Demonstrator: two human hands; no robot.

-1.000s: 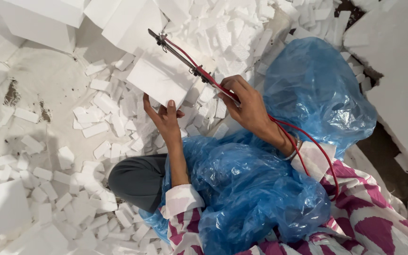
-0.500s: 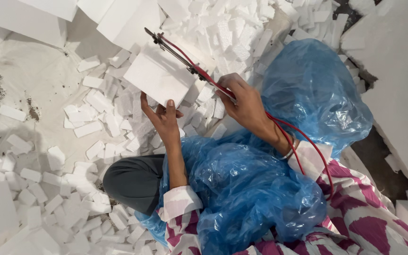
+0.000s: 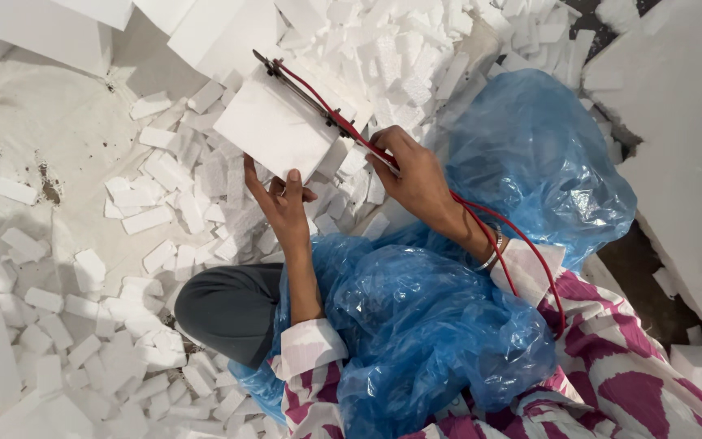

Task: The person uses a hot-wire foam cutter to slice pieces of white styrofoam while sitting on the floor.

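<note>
My left hand (image 3: pixel 282 199) grips the white foam piece (image 3: pixel 278 130) from below to keep it steady, while my right hand (image 3: pixel 416 175) clasps the red wire cutter (image 3: pixel 318 102) lying across its top edge, above the foam bits (image 3: pixel 164 187) on the floor

Foam slab (image 3: pixel 274 130) sits centre-top of view, held up by left hand (image 3: pixel 282 199) gripping its near edge from below. Cutting tool (image 3: pixel 318 106) runs diagonally along slab's right edge, upper-left to lower-right, w/ right hand (image 3: pixel 416 175) on its lower end, just right of left hand. Cord (image 3: pixel 522 252) trails from tool past right wrist, down to the right. Plastic sheet (image 3: pixel 416 325) lies over the lap, below both hands; knee (image 3: pixel 225 305) sticks out at its left. Cut foam pieces (image 3: pixel 156 195) are scattered on floor left of & behind slab; big foam blocks (image 3: pixel 684 130) stand far right & at top-left.
</note>
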